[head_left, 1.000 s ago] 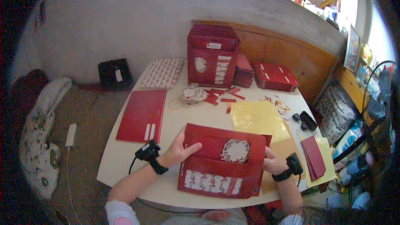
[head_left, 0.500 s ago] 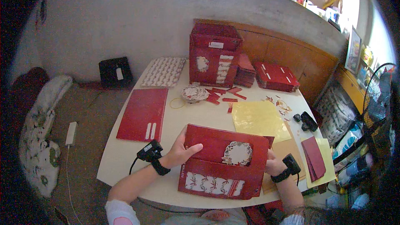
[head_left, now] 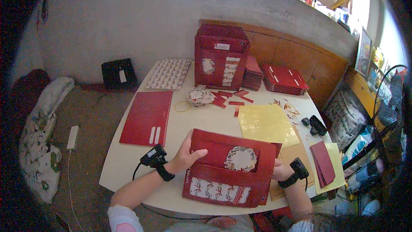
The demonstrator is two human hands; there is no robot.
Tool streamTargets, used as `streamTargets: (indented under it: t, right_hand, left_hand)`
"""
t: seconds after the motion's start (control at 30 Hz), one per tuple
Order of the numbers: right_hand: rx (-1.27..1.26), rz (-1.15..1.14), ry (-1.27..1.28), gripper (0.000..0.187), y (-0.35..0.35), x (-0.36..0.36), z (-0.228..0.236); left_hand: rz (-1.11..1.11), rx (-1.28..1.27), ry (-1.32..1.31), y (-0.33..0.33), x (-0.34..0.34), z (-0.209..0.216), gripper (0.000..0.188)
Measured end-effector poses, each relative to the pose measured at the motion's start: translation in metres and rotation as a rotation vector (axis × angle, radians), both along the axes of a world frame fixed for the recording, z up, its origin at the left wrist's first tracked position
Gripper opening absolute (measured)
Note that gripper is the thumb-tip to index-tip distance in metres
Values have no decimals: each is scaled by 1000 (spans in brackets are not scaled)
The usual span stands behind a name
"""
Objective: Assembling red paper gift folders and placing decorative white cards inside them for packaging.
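Observation:
A red cardboard box (head_left: 210,144), shallow and flat-looking, is held tilted above the near edge of the table between my two hands. Its front has a white wreath shape (head_left: 241,160) in the upper band and a white patterned panel (head_left: 219,189) below. My left hand (head_left: 186,155) is closed on the left edge, thumb across the front and fingers behind. At the right edge, my right hand (head_left: 281,170) is closed on the box, its fingertips partly hidden. A darker red flap juts out just above that hand. Each wrist wears a black strapped device.
On the white table (head_left: 201,122) stand a tall red box (head_left: 219,71) and red stacks (head_left: 285,79). A flat red folder (head_left: 146,118), patterned sheets (head_left: 168,74), round white cutouts (head_left: 200,97), red strips, yellow sheets (head_left: 268,122) and dark red cards (head_left: 322,163) lie around. A fan (head_left: 388,99) is at right.
The wreath shape has shifted slightly left within the upper band of the box. The box has dipped very slightly; both hands keep their hold.

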State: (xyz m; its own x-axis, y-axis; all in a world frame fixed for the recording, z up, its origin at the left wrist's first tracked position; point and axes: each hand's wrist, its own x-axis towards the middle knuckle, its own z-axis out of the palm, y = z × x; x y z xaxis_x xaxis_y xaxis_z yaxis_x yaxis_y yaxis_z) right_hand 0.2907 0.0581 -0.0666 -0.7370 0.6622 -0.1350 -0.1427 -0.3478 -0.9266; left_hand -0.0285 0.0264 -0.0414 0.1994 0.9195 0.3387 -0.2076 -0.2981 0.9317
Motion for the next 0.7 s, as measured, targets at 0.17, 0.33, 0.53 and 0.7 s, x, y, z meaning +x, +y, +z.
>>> streamTargets:
  t: [0.17,0.33,0.53,0.7]
  right_hand:
    - [48,-122,52,48,-3,-10,3]
    - [-223,-176,317,46,-2,-24,21]
    - [-394,-275,431,39,-6,-28,20]
    - [-310,-287,245,38,-18,-32,34]
  left_hand:
    - [28,-17,110,3,4,4,59]
    - [60,-95,64,1,3,10,58]
    - [104,-94,102,-2,1,11,57]
    - [142,16,161,-5,4,14,54]
